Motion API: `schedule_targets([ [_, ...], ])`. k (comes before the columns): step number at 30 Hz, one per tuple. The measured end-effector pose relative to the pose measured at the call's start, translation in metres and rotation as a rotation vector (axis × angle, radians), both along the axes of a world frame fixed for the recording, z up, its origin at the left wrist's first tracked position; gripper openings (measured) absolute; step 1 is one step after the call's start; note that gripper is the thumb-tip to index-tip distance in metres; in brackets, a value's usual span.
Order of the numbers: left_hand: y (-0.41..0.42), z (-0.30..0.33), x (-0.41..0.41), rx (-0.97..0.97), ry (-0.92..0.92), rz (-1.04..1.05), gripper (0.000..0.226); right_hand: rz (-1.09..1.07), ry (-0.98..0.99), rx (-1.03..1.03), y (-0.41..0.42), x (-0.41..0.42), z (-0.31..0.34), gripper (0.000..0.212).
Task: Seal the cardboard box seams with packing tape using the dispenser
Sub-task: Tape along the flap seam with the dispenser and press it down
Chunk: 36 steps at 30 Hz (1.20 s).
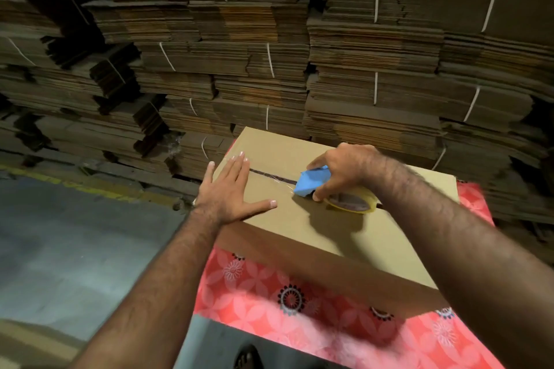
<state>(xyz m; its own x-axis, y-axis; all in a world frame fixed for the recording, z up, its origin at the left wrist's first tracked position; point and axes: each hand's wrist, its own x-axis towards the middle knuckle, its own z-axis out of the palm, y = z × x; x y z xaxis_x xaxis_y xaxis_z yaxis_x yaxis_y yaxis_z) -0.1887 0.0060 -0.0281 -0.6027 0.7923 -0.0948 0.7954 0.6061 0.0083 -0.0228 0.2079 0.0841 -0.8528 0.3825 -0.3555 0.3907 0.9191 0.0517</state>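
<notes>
Stacks of flat cardboard (pixel 239 69) fill the wall behind; the right hand (pixel 344 171) has its grip closed round the blue tape dispenser (pixel 311 184), midway along the top seam (pixel 269 175) of the box (pixel 299 219) on the red-clothed bench (pixel 269 293); the left hand (pixel 227 189) lies flat, fingers spread, holding the flaps down; next, I think, the dispenser runs on to the far edge.

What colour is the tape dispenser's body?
Blue, on the tape dispenser held in the right hand; head view.
</notes>
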Motion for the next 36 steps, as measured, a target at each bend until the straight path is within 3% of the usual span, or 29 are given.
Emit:
schedule_targets([
  [8, 0.002, -0.001, 0.008, 0.016, -0.014, -0.014, 0.131, -0.026, -0.059, 0.026, -0.001, 0.003, 0.001, 0.075],
  [14, 0.028, -0.010, 0.046, 0.020, -0.004, -0.205, 0.096, -0.025, -0.081, 0.073, 0.001, 0.005, 0.000, 0.074],
  [18, 0.045, -0.014, 0.080, 0.028, -0.071, -0.316, 0.090, -0.026, -0.086, 0.085, -0.002, 0.006, -0.001, 0.074],
  [21, 0.039, -0.011, 0.068, 0.015, -0.072, -0.236, 0.098, -0.044, -0.092, 0.068, -0.001, 0.007, 0.000, 0.075],
  [26, 0.016, -0.002, 0.031, -0.027, 0.020, 0.068, 0.116, -0.046, -0.089, 0.061, -0.001, 0.009, 0.001, 0.075],
  [29, 0.026, -0.002, 0.050, 0.008, -0.052, -0.006, 0.132, -0.046, -0.090, 0.056, -0.002, 0.011, 0.001, 0.075],
  [33, 0.038, -0.004, 0.080, 0.034, -0.096, -0.289, 0.140, -0.041, -0.076, 0.051, 0.001, 0.011, 0.001, 0.073],
  [36, 0.045, -0.003, 0.086, -0.016, -0.140, -0.322, 0.149, -0.035, -0.088, 0.061, 0.001, 0.010, 0.000, 0.073],
])
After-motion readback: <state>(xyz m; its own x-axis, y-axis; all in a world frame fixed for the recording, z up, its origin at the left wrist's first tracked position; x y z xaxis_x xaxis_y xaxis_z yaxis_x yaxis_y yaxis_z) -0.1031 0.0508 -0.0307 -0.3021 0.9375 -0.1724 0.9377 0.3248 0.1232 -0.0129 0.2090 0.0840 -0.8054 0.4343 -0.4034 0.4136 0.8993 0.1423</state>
